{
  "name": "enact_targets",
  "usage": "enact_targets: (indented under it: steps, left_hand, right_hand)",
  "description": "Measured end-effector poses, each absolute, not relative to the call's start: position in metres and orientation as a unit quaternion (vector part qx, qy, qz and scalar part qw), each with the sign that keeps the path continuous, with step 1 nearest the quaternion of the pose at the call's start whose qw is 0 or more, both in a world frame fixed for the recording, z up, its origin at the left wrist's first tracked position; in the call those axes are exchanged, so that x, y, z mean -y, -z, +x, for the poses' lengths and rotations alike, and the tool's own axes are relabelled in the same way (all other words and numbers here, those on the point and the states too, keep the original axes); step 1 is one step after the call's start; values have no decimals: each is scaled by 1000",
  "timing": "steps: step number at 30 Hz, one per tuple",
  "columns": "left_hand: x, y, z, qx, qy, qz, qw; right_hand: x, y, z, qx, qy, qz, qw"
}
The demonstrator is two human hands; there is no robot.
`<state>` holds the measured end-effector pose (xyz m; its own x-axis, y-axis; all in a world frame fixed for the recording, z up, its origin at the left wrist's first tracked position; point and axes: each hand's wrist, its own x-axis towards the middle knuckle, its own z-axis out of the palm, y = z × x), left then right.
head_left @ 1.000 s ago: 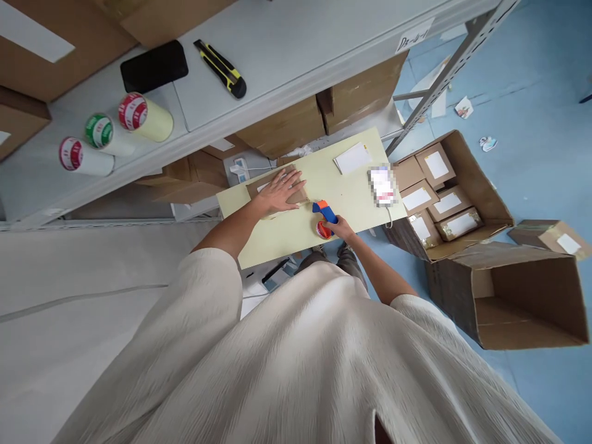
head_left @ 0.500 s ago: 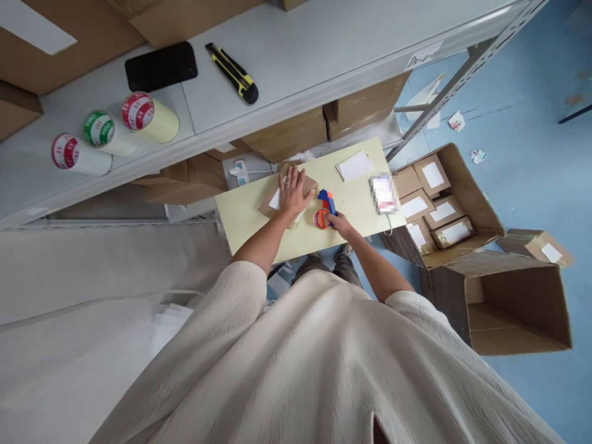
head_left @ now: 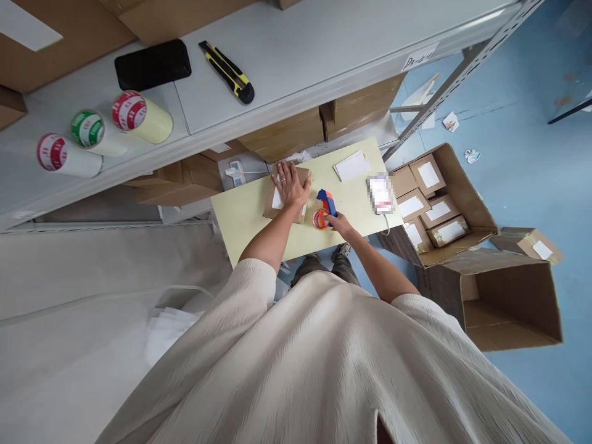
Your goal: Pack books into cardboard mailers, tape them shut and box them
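Note:
A small cardboard box (head_left: pixel 304 179) with a white label lies on the pale yellow table (head_left: pixel 231 216). My left hand (head_left: pixel 292 188) rests on top of the box, fingers spread and pressed flat, covering part of the label. Just right of the box, my right hand (head_left: pixel 340 224) is closed around the handle of a blue and orange tape dispenser (head_left: pixel 327 200). The dispenser's tape roll points toward the box without touching it.
White labels (head_left: pixel 352 166) and a blurred-out device (head_left: pixel 381 192) are on the table. An open carton (head_left: pixel 472 213) of labelled boxes stands right, beside another open carton (head_left: pixel 513 302). The shelf (head_left: pixel 296 68) above holds tape rolls (head_left: pixel 143 117), a phone (head_left: pixel 152 65) and a utility knife (head_left: pixel 227 73).
The small box has turned slightly and now sits straighter, with my left hand still flat on it. My right hand keeps the tape dispenser in nearly the same place. The view has shifted a little.

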<state>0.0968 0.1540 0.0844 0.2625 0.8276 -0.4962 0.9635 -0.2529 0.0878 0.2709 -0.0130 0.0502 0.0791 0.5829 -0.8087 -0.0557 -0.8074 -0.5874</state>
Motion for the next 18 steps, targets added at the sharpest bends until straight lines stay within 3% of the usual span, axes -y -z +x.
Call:
enact_targets:
  steps: [10,14,18]
  left_hand:
    - [-162,-70,98,-632,74,757,146]
    - [-148,-77,60,-502,29,844,185]
    - [-130,-84,17,-319,72,917,229]
  right_hand:
    - [26,-53,277,208,-670,-671,240]
    - [22,-46,279,201,-669,-669,253]
    - [24,-39,278,198,-665,-672,258]
